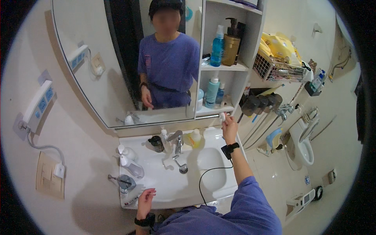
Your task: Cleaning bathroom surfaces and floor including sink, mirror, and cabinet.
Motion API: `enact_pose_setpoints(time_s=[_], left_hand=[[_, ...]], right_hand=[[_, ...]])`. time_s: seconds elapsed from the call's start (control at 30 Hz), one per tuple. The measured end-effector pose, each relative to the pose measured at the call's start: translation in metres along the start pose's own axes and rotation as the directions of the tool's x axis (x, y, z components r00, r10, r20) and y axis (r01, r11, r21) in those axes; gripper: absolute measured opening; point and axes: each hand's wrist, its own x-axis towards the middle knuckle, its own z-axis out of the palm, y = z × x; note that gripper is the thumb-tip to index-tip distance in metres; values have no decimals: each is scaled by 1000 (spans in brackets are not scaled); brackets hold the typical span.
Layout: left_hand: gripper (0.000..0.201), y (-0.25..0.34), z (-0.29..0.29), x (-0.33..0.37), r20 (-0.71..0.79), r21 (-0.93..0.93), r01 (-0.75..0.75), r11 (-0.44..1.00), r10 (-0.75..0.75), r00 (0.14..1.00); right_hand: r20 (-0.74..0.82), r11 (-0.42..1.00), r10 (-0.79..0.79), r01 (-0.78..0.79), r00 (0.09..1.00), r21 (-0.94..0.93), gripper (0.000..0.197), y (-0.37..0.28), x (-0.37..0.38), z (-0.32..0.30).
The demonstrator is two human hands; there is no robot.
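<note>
Fingers, right hand: pinched small white object, right of centre.
Left hand hung half open, empty, lower left.

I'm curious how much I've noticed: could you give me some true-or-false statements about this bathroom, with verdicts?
1. The right hand holds a small white object. True.
2. The left hand grips a bottle. False: the left hand holds no bottle and is by the front left corner of the sink.
3. A blue bottle stands beside a brown pump bottle. True.
4. The toilet stands left of the sink. False: the toilet is right of the sink.
</note>
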Motion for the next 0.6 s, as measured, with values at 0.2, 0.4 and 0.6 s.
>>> enact_pose_setpoints(time_s=[0.2, 0.4, 0.6], left_hand=[[21, 7, 14, 6, 66, 26, -24, 999, 22, 998], [22, 38, 39, 15, 190, 62, -59, 996, 46, 981], [22, 21, 41, 9, 222, 107, -57, 993, 32, 975]], right_hand=[[855, 158, 188, -874, 483, 459, 32, -12, -31, -42], [885, -357, -33, -832, 465, 424, 42, -40, -53, -78], [922, -275, 26, -884, 387, 379, 40, -55, -55, -98]])
